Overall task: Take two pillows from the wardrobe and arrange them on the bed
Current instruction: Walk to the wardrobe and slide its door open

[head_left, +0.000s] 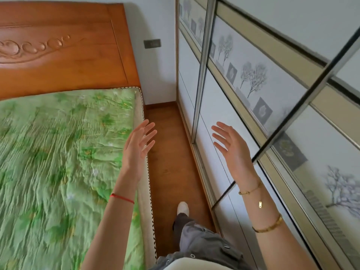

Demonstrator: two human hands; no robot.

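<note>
Two hands were raised, fingers straight and spread, holding nothing: the left hand [138, 145] above the edge of the bed [58, 152], the right hand [231, 151] near the sliding doors of the wardrobe [243, 84]. Between bed and wardrobe ran the wooden floor [171, 162].

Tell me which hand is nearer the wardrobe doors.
Right. The right hand is raised just before the wardrobe doors; the left hand hangs over the bed edge, across the floor strip from them.

left wrist [126, 182]: red string bracelet [121, 198] | right forearm [259, 211]: gold bangles [268, 226] | grey trousers [196, 238] | white shoe [183, 208]
</note>
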